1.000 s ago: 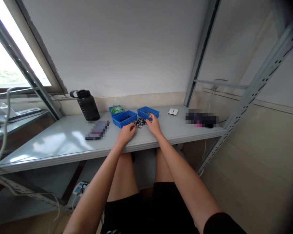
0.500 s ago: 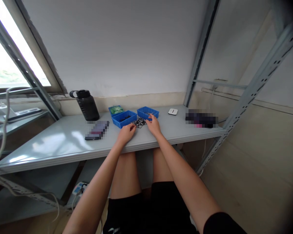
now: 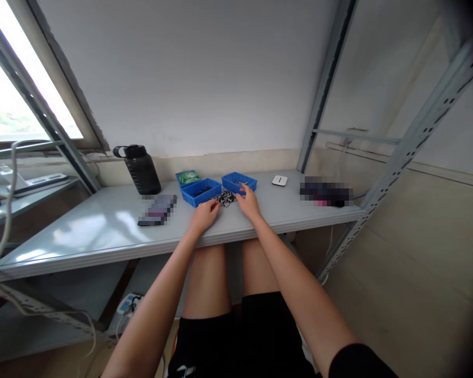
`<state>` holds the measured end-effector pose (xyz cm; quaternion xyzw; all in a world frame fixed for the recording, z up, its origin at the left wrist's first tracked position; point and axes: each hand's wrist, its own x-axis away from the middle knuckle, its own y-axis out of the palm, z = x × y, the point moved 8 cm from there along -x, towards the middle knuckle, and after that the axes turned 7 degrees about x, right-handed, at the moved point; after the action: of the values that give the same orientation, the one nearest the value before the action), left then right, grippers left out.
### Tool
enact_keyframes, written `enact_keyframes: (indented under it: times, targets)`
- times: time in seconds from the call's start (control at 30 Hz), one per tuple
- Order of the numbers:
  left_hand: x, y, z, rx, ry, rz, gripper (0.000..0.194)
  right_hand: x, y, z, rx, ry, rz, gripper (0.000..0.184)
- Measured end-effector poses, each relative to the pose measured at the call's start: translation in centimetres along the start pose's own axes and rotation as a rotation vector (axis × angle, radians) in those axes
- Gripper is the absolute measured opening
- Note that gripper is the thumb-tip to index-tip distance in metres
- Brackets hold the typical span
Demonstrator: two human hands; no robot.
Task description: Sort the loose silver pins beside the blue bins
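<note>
1. Head view, centre: we find a pile of small metal and dark pieces [image 3: 226,198] loose on the worktop [image 3: 173,231], between the two hands and just in front of the left blue box [image 3: 189,198] and the right blue box [image 3: 229,186]. We judge the spot convenient, as both hands reach it without crossing.

2. Head view, left hand [image 3: 207,212]: we note it at the pile's left edge, its fingers bent inward. Whether they grasp a piece or are merely curled, we cannot tell.

3. Head view, right hand [image 3: 247,200]: we record it just right of the pile, the foremost finger reaching to the near side of the right blue box. We cannot tell whether it pinches anything.

4. Head view, containers: we see dark contents in the left box and paler metal bits in the right; their walls, in our assessment, stop the contents mixing.

5. Head view, surroundings: we list a black bottle [image 3: 144,170], a green-filled container [image 3: 188,177] and a white square object [image 3: 279,180], all seemingly placed away from the forearms' path.
</note>
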<state>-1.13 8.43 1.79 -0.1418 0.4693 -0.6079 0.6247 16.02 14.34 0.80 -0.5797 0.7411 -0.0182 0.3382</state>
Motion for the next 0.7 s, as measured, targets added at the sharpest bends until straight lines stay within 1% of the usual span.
enact_keyframes:
  times: [0.33,0.43,0.53,0.57,0.7]
  targets:
    - [0.0,0.1,-0.2,-0.007,0.000,-0.007,0.025,0.0,0.1,0.0,0.039,-0.004,-0.017,0.047]
    - [0.0,0.1,-0.2,-0.009,0.001,-0.011,0.025,-0.1,0.3,0.0,0.070,-0.019,-0.046,0.041]
    - [0.0,0.2,-0.1,-0.014,0.004,-0.014,0.025,0.0,0.9,-0.3,0.111,-0.061,-0.119,0.028]
    - [0.0,0.2,-0.1,-0.016,0.005,-0.015,0.024,0.1,1.2,-0.5,0.125,-0.082,-0.154,0.026]
    - [0.0,0.2,0.0,-0.024,0.010,-0.017,0.024,1.0,2.3,-1.5,0.191,-0.178,-0.302,0.029]
